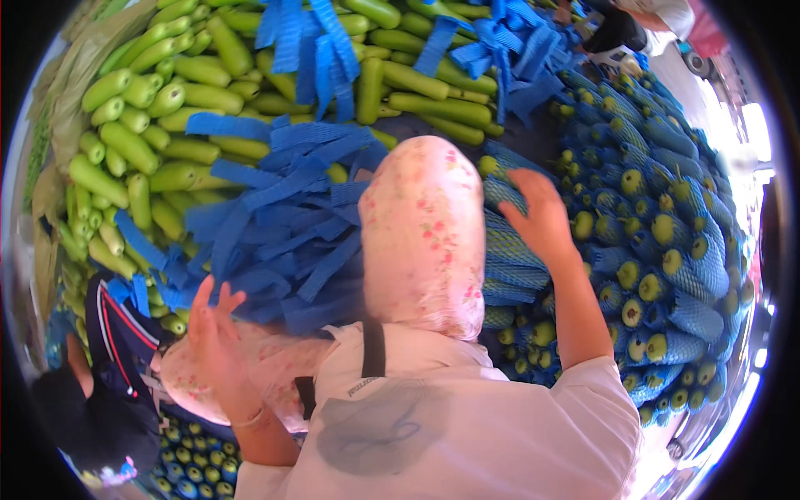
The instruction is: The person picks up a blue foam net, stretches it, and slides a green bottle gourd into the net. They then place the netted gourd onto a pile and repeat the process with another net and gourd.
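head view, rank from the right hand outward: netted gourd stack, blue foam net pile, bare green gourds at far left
1. Netted gourd stack: under the right hand, touching.
2. Blue foam net pile: centre, left of that hand.
3. Bare green gourds: far left edge.

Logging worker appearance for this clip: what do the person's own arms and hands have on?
Both hands are ungloved: left hand, right hand. Forearms are uncovered below short white sleeves. A thin pale bangle circles the left wrist.

The single head view looks steeply down from above the person's pink hat [421, 233], close to it, with gourds [179, 125] ahead; fisheye bends the rim.
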The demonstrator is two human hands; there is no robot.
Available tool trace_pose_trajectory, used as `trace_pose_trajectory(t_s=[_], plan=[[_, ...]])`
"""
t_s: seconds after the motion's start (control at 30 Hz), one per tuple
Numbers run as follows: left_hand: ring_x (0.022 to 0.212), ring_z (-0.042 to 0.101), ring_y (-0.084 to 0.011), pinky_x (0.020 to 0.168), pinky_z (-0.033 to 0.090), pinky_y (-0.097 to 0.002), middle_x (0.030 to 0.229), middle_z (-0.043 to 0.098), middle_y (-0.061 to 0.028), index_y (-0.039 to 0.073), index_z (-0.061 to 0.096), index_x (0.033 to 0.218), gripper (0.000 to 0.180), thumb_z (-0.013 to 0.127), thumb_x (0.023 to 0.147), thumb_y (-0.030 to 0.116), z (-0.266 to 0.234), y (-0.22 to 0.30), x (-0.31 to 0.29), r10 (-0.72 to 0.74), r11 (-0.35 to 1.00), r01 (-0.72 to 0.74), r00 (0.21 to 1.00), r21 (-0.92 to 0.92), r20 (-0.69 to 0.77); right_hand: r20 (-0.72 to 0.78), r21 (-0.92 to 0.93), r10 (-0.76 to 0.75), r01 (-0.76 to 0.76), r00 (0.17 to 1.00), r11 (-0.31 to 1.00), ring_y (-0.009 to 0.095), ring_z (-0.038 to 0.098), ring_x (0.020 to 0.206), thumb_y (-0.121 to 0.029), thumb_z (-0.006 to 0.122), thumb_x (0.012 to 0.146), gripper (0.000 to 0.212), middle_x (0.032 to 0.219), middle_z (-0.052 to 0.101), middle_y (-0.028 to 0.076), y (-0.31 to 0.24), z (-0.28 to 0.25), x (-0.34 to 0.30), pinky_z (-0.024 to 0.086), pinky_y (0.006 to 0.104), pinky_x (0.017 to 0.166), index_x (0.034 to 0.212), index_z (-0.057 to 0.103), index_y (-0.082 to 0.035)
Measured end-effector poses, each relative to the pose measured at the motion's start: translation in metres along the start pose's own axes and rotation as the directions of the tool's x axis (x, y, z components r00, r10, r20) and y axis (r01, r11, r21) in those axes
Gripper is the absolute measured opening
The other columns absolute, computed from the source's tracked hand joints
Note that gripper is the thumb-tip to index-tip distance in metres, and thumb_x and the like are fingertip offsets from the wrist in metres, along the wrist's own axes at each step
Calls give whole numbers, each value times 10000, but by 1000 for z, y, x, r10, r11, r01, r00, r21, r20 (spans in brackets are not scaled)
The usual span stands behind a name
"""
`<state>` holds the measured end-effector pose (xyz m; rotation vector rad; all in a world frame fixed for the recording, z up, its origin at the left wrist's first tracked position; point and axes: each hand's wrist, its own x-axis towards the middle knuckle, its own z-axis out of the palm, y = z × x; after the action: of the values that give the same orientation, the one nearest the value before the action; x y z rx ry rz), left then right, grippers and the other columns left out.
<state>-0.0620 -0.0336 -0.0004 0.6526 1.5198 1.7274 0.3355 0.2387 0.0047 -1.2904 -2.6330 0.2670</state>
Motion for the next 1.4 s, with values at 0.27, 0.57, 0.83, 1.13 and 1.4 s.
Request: trace_pose_trajectory(t_s=[0.27, 0.57, 0.83, 1.13, 1.4], plan=[[1153, 512, -242, 1032, 326, -356, 1291, 509, -167, 8, 378, 1375, 526, 547, 886, 104, 47, -19, 8, -117, 993, 111, 980, -49, -158, -10, 460, -510, 457, 860, 762, 299, 574, 992, -49, 682, 681, 441, 1076, 592, 130, -190, 66, 73, 459, 388, 856, 1112, 584, -53], [1265, 416, -225, 1046, 307, -343, 1325, 491, -124, 28, 449, 1326, 449, 553, 906, 148, 14, -36, -10, -193, 981, 192, 975, -15, -110, 147, 663, -606, 377, 782, 647, 304, 575, 882, -65, 597, 749, 184, 901, 623, 130, -243, 161, 57, 425, 404, 839, 927, 636, -36], [842, 512, -60, 738, 423, -212, 980, 593, -7, 23, 554, 1160, 280, 556, 907, 144, 20, -18, 6, -285, 958, 281, 952, 47, 108, 130, 811, -600, 263, 790, 522, 326, 564, 935, -61, 607, 786, 208, 925, 619, 136, -246, 84, 79, 410, 416, 883, 990, 619, -21], [752, 480, -44, 671, 402, -198, 865, 535, 37, 82, 543, 890, 67, 601, 866, 104, 41, -24, 4, -243, 912, 265, 964, -314, 108, 90, 934, -454, 84, 886, 348, 312, 238, 1369, -116, 591, 848, 605, 1465, 281, 154, -261, 95, 56, 175, 395, 1109, 1385, 337, 0], [844, 519, -114, 748, 411, -243, 892, 535, -21, 63, 541, 840, 63, 599, 827, 86, 13, -24, -4, -185, 833, 231, 973, -504, 140, 470, 832, -444, -551, 763, -66, 175, 496, 1169, -133, 576, 888, 449, 1243, 554, 96, -250, 89, 62, 354, 301, 1001, 1295, 476, 29]])
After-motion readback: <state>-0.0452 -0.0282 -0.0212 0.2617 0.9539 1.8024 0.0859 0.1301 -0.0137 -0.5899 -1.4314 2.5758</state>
